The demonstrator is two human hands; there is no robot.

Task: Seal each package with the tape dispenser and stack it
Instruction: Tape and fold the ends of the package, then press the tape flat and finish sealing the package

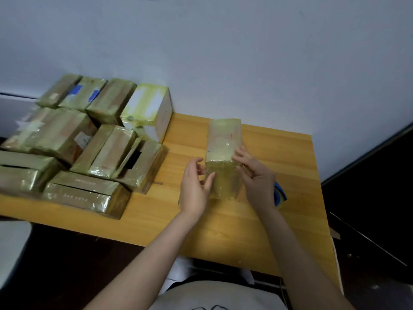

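Gripping package (pixel 224 139) near end — left hand (pixel 194 186), right hand (pixel 257 177) both curled round its sides — on table (pixel 279 220).

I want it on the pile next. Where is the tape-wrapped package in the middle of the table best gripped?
Probably across its two long sides, coming from above at the near end. The package lies flat with its long axis pointing away, narrow enough to span, and the left hand and right hand hold that end.
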